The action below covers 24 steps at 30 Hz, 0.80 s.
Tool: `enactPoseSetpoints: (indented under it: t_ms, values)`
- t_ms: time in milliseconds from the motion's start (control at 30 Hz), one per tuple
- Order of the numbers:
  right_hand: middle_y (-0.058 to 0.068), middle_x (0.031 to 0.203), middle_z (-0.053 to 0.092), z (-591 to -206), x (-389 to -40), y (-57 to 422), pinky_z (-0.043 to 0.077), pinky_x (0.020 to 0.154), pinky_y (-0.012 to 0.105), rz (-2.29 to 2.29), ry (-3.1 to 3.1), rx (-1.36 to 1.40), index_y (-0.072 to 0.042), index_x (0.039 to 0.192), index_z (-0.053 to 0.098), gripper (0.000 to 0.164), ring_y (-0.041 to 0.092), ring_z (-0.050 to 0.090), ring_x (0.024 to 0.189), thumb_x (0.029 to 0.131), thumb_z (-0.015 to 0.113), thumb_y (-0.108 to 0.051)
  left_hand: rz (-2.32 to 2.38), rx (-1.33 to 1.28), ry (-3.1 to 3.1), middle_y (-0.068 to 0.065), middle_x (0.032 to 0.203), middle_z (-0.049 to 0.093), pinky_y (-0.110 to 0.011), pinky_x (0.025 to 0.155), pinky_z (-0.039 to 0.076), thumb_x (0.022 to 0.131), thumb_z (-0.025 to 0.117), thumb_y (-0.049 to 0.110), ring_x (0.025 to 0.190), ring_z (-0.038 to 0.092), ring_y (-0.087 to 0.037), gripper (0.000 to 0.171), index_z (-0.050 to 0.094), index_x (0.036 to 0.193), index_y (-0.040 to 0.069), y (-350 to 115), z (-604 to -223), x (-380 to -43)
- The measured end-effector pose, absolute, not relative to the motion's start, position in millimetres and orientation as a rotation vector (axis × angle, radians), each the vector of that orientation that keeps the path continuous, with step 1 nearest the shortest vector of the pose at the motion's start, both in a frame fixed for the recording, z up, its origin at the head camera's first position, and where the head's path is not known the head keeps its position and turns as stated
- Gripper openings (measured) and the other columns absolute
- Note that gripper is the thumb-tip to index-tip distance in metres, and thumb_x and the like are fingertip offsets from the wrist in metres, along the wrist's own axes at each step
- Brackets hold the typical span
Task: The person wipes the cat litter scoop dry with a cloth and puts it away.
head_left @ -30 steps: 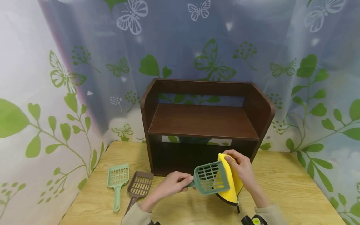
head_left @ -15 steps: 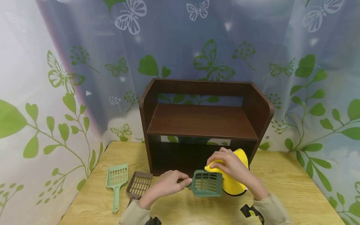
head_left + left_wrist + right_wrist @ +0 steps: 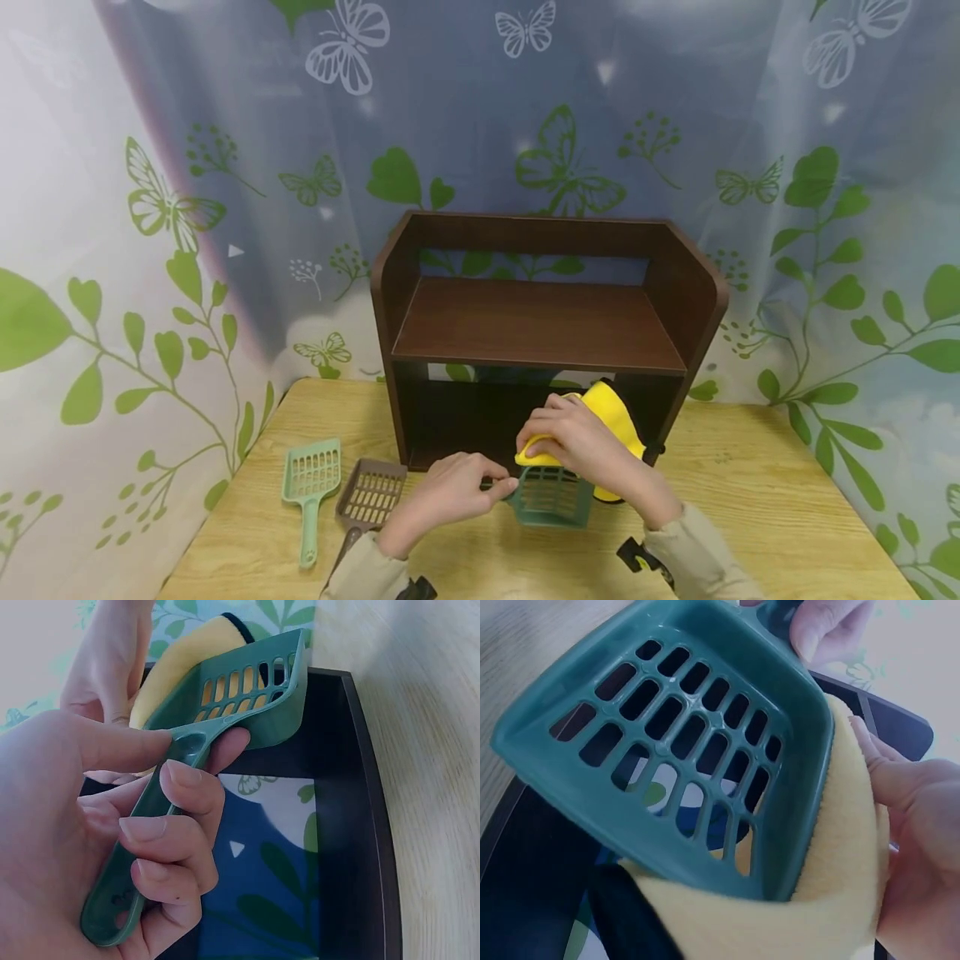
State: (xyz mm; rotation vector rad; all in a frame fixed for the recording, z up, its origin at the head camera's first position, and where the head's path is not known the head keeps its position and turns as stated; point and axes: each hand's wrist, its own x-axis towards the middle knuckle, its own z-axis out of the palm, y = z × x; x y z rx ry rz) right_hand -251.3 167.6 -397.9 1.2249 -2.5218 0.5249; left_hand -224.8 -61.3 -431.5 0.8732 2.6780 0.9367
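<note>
My left hand [image 3: 459,496] grips the handle of a dark green slotted litter scoop [image 3: 705,630], its fingers curled round it in the left wrist view. The scoop is raised in front of the shelf's lower opening. My right hand [image 3: 573,437] holds a yellow cloth [image 3: 611,412] with dark edging, pinched between thumb and fingers. The cloth lies along the scoop's far side wall and wraps past its front corner in the right wrist view. Yellow shows through some slots. On the table at the left lie a light green scoop [image 3: 309,533] and a brown scoop [image 3: 382,467].
A dark brown two-level shelf [image 3: 540,325] stands at the back of the wooden table [image 3: 780,492], right behind both hands. A curtain [image 3: 465,125] printed with leaves and butterflies hangs behind and along the sides. My left forearm overlaps the brown scoop's handle.
My right hand has moved left with the cloth, from the scoop's right end to its far edge near the handle. The scoop has tilted in my left hand, which stays almost in place.
</note>
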Motion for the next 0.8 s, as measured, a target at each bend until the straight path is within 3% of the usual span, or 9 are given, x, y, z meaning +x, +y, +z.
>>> enactPoseSetpoints:
  t_ms: [167,367,467,500,600,667,733,800]
  values:
    - [-0.019,0.092,0.066,-400,-250,164,0.042,0.087,0.037,0.5,-2.498,1.247,-0.027,0.096,0.075,0.009,0.007,0.049,0.087,0.087,0.077,-0.025,0.917,0.895,2.707,0.012,0.047,0.032,-0.017,0.039,0.013,0.103,0.06,0.036,0.039,0.015,-0.003,0.03,0.079,0.108,0.014,-58,-434,-224]
    - [-0.017,0.093,0.068,-408,-250,179,0.043,0.08,0.038,0.489,-2.439,1.159,-0.025,0.096,0.075,0.012,0.008,0.048,0.083,0.086,0.078,-0.019,0.96,0.887,2.752,0.014,0.042,0.027,-0.016,0.037,0.012,0.102,0.061,0.039,0.038,0.01,-0.001,0.035,0.078,0.115,0.013,-56,-439,-219]
    - [-0.017,0.092,0.069,-413,-250,192,0.042,0.077,0.036,0.498,-2.426,1.091,-0.023,0.095,0.076,0.013,0.006,0.046,0.081,0.084,0.08,-0.017,1.013,0.86,2.758,0.01,0.04,0.034,-0.017,0.036,0.012,0.101,0.062,0.041,0.037,0.009,-0.001,0.037,0.078,0.115,0.012,-58,-443,-218]
    - [-0.017,0.092,0.069,-415,-250,196,0.042,0.076,0.035,0.509,-2.424,1.069,-0.023,0.095,0.076,0.014,0.006,0.045,0.081,0.084,0.08,-0.017,1.032,0.85,2.756,0.009,0.043,0.043,-0.017,0.037,0.012,0.101,0.062,0.042,0.038,0.011,-0.002,0.037,0.078,0.115,0.011,-59,-443,-218]
    - [-0.018,0.092,0.069,-418,-249,209,0.037,0.073,0.03,0.566,-2.421,1.006,-0.023,0.095,0.076,0.015,0.003,0.042,0.079,0.083,0.08,-0.014,1.056,0.82,2.76,0.003,0.073,0.073,-0.019,0.039,0.028,0.101,0.06,0.046,0.043,0.042,-0.001,0.041,0.078,0.116,0.013,-62,-445,-219]
    - [-0.016,0.092,0.069,-421,-248,215,0.034,0.071,0.028,0.589,-2.411,0.958,-0.022,0.096,0.076,0.017,0.003,0.041,0.078,0.085,0.08,-0.009,1.088,0.826,2.753,-0.002,0.098,0.078,-0.023,0.05,0.045,0.102,0.058,0.048,0.064,0.065,-0.007,0.042,0.078,0.116,0.014,-65,-446,-221]
    - [-0.013,0.091,0.069,-425,-247,219,0.033,0.069,0.028,0.593,-2.391,0.914,-0.019,0.094,0.076,0.019,0.005,0.042,0.077,0.084,0.08,-0.004,1.192,0.84,2.711,-0.005,0.097,0.077,-0.026,0.061,0.05,0.104,0.054,0.046,0.072,0.068,-0.014,0.045,0.079,0.103,0.008,-68,-445,-223]
    - [-0.008,0.091,0.07,-430,-246,221,0.039,0.067,0.028,0.601,-2.37,0.851,-0.015,0.095,0.075,0.02,0.007,0.047,0.078,0.083,0.08,0.0,1.316,0.847,2.66,-0.006,0.079,0.072,-0.026,0.061,0.047,0.106,0.051,0.043,0.06,0.059,-0.014,0.047,0.074,0.086,0.007,-71,-445,-226]
